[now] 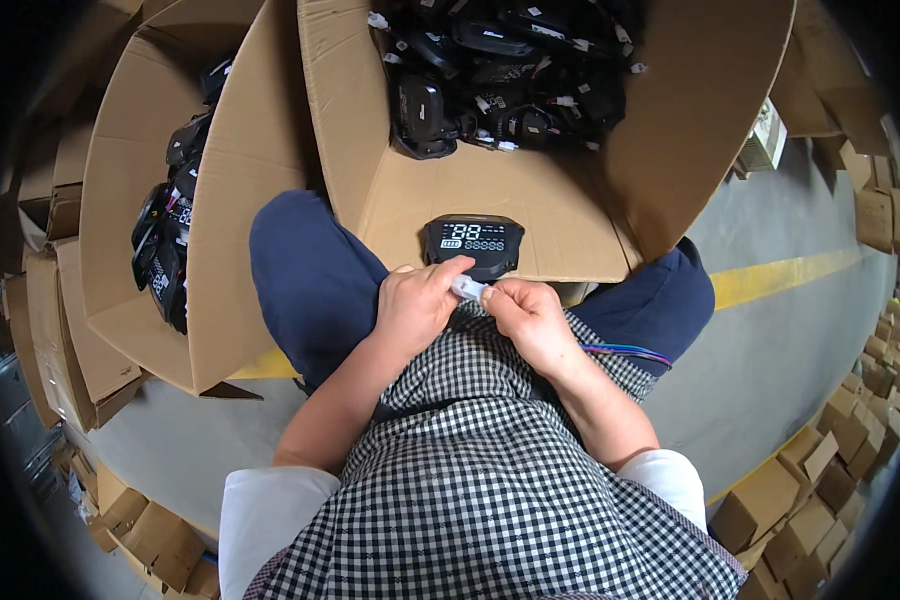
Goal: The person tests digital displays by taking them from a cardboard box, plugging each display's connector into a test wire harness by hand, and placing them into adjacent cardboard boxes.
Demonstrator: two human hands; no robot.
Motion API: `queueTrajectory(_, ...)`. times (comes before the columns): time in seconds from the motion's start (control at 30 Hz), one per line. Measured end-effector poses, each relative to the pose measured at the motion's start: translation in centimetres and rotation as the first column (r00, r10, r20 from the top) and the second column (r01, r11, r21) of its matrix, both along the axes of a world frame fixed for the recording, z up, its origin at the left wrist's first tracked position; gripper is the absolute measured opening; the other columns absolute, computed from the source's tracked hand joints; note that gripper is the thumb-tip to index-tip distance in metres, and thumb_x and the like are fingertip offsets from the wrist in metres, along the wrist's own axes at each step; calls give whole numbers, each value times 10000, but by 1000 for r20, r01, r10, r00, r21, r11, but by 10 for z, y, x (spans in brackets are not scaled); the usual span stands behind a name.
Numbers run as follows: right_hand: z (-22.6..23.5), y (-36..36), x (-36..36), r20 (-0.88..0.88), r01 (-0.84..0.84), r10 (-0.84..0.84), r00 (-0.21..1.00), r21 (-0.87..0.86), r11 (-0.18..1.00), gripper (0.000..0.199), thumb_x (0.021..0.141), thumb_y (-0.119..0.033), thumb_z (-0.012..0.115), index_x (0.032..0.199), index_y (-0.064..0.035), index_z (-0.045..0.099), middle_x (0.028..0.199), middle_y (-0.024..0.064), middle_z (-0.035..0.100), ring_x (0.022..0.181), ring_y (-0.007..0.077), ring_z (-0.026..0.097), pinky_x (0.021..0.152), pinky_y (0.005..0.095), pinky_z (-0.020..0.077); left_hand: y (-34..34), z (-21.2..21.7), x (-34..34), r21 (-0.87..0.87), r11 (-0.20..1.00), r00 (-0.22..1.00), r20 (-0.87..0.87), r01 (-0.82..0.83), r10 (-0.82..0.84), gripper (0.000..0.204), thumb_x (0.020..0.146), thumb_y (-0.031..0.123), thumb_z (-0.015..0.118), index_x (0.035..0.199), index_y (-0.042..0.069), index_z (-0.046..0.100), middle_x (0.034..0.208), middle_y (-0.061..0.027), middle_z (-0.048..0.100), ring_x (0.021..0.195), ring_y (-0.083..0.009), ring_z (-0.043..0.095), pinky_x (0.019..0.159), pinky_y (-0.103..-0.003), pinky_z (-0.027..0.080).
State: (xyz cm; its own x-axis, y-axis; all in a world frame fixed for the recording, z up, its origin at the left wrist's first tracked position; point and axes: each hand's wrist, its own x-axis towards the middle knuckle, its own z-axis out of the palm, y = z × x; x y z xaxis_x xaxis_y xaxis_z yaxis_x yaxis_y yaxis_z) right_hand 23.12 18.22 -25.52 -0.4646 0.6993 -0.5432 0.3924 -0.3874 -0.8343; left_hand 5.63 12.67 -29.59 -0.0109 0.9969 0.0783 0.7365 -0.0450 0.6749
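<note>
Small white translucent plastic connector (468,288), one: held between both hands, just near of a black glossy plastic display unit (475,240) with white symbols on its face. Handling, judged by eye: connector light, stiff, rather slick, best pinched by its housing rather than any wires; display unit light to moderate, rigid, face liable to scratch, best taken by its side edges. Left hand (413,305): fingers closed on the connector's left end. Right hand (530,315): thumb and fingers pinching its right end. Display unit: lying far of the hands, on the near flap of a large brown cardboard carton (490,190). Farther: heaped black plastic units with white plugs (500,80), inside the carton. Right: thin multicoloured cable (625,350), beside the right forearm.
</note>
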Motion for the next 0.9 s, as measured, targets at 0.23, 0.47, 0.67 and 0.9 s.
queueTrajectory(0.23, -8, 0, 12, 39, -99, 109, 993, -196, 976, 279, 926, -207, 577, 788, 22, 656, 560, 26, 534, 527, 86, 467, 492, 296, 390, -1, -6, 1, 67, 976, 968, -156, 209, -197, 366, 718, 180, 737, 1058, 83, 645, 745, -49, 659, 659, -225, 635, 630, -352, 461)
queueTrajectory(0.47, -24, 63, 17, 197, -208, 220, 955, -81, 975, 249, 939, -262, 584, 907, -31, 671, 682, 110, 620, 635, 202, 574, 631, 354, 466, 16, 14, -5, -3, 1000, 999, -38, 17, -17, 119, 772, 165, 731, 851, 91, 681, 680, -64, 663, 609, -232, 644, 600, -354, 449)
queueTrajectory(0.67, -133, 178, -20, 613, -325, 0, 790, 419, 848, 232, 918, -237, 565, 963, -46, 689, 1037, 148, 663, 992, 347, 611, 850, 451, 484, 45, 22, -27, 162, 984, 986, -134, -77, 100, 69, 820, 105, 690, 886, 86, 694, 770, -41, 661, 705, -229, 610, 622, -337, 431)
queueTrajectory(0.9, -234, 196, -55, 755, -526, 125, 643, 317, 789, 312, 898, -343, 573, 1068, -121, 713, 1398, 92, 481, 1273, 349, 430, 1031, 426, 402, 54, -4, -18, -23, 996, 967, 240, -84, 87, 121, 888, 61, 625, 998, 29, 663, 828, -107, 676, 747, -285, 641, 693, -374, 500)
